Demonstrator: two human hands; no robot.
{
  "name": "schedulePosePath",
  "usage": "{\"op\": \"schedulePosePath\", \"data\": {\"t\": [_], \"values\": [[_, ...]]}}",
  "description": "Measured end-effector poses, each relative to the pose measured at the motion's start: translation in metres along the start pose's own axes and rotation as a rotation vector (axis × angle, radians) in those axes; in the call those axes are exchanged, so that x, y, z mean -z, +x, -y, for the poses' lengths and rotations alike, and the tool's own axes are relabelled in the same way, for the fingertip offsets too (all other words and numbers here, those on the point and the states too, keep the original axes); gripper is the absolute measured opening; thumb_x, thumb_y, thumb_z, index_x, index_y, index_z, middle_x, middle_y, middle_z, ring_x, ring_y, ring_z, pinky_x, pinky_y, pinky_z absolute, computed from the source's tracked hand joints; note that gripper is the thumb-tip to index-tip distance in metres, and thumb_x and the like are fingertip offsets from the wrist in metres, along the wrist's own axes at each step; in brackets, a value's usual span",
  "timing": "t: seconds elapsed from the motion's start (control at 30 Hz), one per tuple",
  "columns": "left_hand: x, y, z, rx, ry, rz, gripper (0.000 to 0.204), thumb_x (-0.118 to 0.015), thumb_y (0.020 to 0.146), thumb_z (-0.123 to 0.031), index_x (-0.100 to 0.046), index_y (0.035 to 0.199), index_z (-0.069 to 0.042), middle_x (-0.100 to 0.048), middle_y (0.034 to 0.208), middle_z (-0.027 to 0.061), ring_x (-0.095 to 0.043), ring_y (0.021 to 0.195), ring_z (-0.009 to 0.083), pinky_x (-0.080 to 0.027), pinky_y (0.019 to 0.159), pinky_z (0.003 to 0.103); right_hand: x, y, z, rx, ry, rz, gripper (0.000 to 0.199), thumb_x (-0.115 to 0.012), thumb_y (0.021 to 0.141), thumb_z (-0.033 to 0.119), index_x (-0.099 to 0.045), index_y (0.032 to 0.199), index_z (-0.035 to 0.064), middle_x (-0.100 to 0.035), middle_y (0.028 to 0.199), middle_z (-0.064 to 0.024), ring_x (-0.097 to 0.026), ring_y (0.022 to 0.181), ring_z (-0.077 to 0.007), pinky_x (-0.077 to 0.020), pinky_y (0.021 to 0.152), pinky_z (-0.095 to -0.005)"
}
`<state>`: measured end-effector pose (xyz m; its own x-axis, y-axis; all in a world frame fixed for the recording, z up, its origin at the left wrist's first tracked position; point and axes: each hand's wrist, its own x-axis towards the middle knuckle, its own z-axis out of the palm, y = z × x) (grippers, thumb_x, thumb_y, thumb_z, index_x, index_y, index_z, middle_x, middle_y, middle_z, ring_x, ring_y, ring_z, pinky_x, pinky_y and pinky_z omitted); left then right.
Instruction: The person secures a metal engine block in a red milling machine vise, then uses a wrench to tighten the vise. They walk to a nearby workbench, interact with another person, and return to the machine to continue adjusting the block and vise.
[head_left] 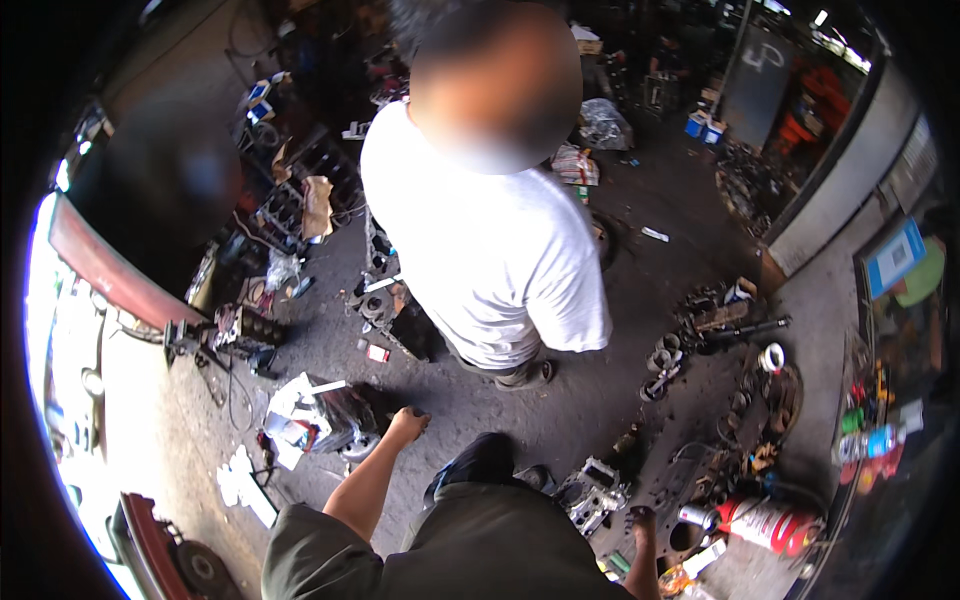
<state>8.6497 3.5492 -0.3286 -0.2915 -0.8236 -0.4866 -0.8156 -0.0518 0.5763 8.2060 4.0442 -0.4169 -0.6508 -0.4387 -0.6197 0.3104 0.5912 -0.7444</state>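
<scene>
My left hand (408, 427) reaches forward over the dark floor, its fingers curled in. Something dark shows at its fingertips, too small to name. Left of it stands a bulky engine part (340, 418) with a bag and papers over it. My right hand (641, 520) hangs low at my right side, its fingers dark and blurred, so their grip is unclear. A bare metal engine casing (592, 494) lies on the floor just left of that hand, and a silver can (698, 516) is to its right.
A person in a white shirt (480, 240) stands close in front of me. A red cylinder (768, 525) lies at the right. Engine blocks (248, 328) and loose parts (665, 360) are scattered on both sides. A bottle (866, 443) stands by the right wall.
</scene>
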Motion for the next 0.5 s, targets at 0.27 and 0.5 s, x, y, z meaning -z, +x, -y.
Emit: {"op": "schedulePosePath", "data": {"t": [0.27, 0.5], "values": [[-0.038, 0.056, 0.045, -0.051, 0.092, 0.250, 0.018, -0.062, 0.082, -0.023, -0.062, 0.078, -0.005, -0.063, 0.070, 0.0083, -0.060, 0.063, 0.0248, -0.046, 0.053, 0.041, -0.031, 0.140, 0.152, 0.361, -0.414, 0.051, 0.023, -0.062, 0.086, 0.012, -0.060, 0.109, 0.0059, -0.063, 0.086, -0.0082, -0.063, 0.074, -0.0191, -0.0498, 0.061, -0.0319], [-0.078, 0.148, -0.023, -0.332, 1.185, 0.808, 0.034, -0.046, 0.091, -0.030, -0.065, 0.116, -0.016, -0.062, 0.120, 0.0157, -0.056, 0.115, 0.0330, -0.048, 0.092, 0.046, -0.045, 0.151, 0.266, 0.214, -0.360, -0.129, 0.030, -0.062, 0.086, 0.027, -0.065, 0.106, 0.0053, -0.068, 0.098, -0.0188, -0.065, 0.094, -0.0320, -0.0499, 0.082, -0.0382]]}}
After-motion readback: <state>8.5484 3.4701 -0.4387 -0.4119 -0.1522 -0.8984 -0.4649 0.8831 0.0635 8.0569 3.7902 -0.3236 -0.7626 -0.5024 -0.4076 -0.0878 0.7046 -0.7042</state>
